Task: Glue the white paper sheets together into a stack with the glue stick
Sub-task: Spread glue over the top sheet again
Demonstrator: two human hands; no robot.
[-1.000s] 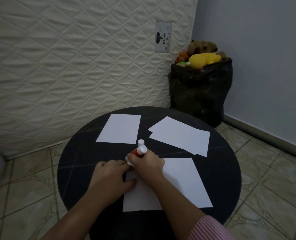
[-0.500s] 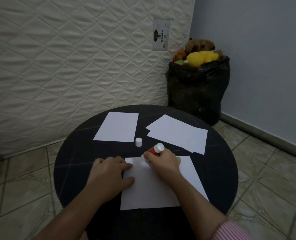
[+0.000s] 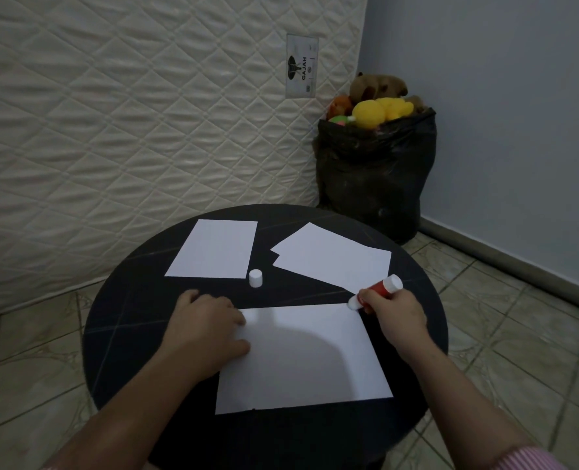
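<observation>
A white paper sheet lies on the near part of the round black table. My left hand rests flat on the sheet's far left corner, fingers spread. My right hand grips a red glue stick, its tip touching the sheet's far right corner. The stick's white cap stands apart on the table beyond the sheet. Another single sheet lies at the far left. Two overlapping sheets lie at the far right.
A quilted mattress leans upright behind the table. A black bag full of soft toys stands in the corner by the blue wall. Tiled floor surrounds the table.
My right hand has slid the glue stick along the sheet's far edge from the left corner to the right corner. My left hand stayed pressed on the left corner.
</observation>
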